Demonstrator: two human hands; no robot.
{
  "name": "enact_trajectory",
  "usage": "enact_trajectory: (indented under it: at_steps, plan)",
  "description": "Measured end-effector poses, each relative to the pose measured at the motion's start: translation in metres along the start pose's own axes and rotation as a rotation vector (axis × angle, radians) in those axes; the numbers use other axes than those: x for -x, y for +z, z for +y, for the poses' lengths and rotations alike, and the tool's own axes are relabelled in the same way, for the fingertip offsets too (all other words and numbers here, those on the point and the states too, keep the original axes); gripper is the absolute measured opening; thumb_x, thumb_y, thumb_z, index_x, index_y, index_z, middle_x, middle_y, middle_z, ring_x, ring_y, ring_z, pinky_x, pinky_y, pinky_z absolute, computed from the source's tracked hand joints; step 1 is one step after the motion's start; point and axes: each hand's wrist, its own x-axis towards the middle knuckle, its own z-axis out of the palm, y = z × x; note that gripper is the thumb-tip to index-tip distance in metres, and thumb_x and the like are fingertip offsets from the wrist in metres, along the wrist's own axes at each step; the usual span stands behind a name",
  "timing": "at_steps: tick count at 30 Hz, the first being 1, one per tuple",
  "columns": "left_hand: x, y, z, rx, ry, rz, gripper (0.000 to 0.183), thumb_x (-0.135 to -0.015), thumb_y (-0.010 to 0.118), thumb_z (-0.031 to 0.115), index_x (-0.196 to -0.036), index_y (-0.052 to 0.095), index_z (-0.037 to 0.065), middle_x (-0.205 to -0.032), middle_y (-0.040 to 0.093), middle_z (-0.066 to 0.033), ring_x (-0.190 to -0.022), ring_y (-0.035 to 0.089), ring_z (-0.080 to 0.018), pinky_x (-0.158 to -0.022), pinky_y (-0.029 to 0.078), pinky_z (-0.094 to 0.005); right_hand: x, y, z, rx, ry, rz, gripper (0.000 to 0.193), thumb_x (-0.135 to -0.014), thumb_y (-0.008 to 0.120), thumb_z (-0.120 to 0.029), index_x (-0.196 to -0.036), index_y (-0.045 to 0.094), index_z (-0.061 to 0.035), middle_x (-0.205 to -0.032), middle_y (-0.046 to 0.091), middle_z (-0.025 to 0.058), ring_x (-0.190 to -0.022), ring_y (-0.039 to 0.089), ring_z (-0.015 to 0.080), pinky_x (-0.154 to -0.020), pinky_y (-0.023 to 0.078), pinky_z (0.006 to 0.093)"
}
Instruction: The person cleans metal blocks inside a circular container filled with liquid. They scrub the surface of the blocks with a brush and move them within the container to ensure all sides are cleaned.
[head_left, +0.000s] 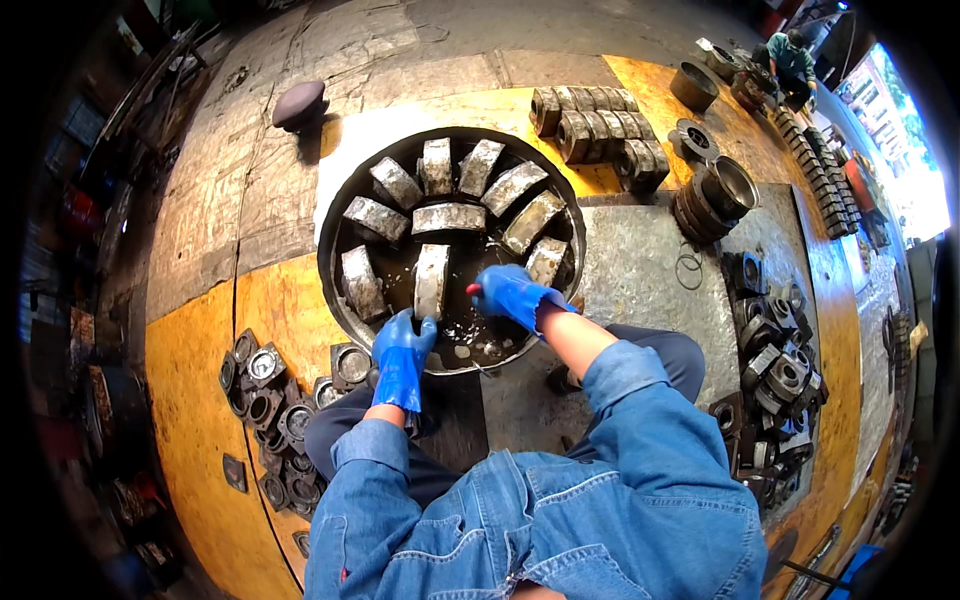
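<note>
A wide round metal pan (pixel 333 290) of dark liquid lies before me, with thick curved metal blocks (pixel 437 166) around its inner wall. One curved metal block (pixel 431 272) stands lengthwise near the middle, another (pixel 449 218) crosswise beyond it. My left hand (pixel 402 347), in a blue rubber glove, grips the near end of the lengthwise block. To its right, my right hand (pixel 507 294), gloved alike, is closed over the liquid around a thing with a red end (pixel 473 289); the rest of that thing is hidden.
Square metal parts (pixel 296 420) lie heaped at left, more metal parts (pixel 785 378) at right. Beyond the pan are rows of curved blocks (pixel 596 122), metal rings (pixel 706 205) and a dark rounded object (pixel 299 105). Another person (pixel 789 64) crouches far right.
</note>
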Motion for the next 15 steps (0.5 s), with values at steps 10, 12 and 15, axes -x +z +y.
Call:
enact_trajectory:
  at_steps: [10, 12, 15]
  plan:
    - [0.008, -0.012, -0.001, -0.074, -0.066, -0.061, 0.065, -0.088, 0.062, 0.053, -0.128, 0.068, 0.001, -0.125, 0.07, -0.023, -0.119, 0.065, -0.0383, -0.102, 0.051, -0.0455, 0.009, -0.032, 0.101, -0.384, -0.135, 0.879, 0.017, -0.091, 0.066, -0.009, -0.103, 0.077, -0.0114, -0.099, 0.076, 0.0088, -0.085, 0.071, 0.02, -0.08, 0.059, 0.0314]
    - [0.0, -0.013, 0.013, -0.014, -0.056, -0.115, 0.064, -0.088, 0.062, 0.052, -0.127, 0.068, 0.001, -0.125, 0.07, -0.0232, -0.119, 0.065, -0.0385, -0.102, 0.051, -0.0453, -0.016, -0.039, 0.145, -0.711, 0.001, 0.865, 0.014, -0.09, 0.066, -0.001, -0.101, 0.074, -0.0041, -0.092, 0.074, 0.0076, -0.081, 0.066, 0.0154, -0.074, 0.056, 0.0285]
    - [0.001, -0.016, 0.016, -0.007, -0.048, -0.113, 0.062, -0.088, 0.061, 0.051, -0.125, 0.069, 0.002, -0.123, 0.07, -0.0234, -0.117, 0.066, -0.039, -0.1, 0.051, -0.0453, -0.029, -0.05, 0.161, -0.9, 0.132, 0.892, 0.008, -0.087, 0.072, 0.003, -0.094, 0.073, 0.0002, -0.084, 0.072, 0.004, -0.074, 0.055, 0.0076, -0.068, 0.05, 0.0254]
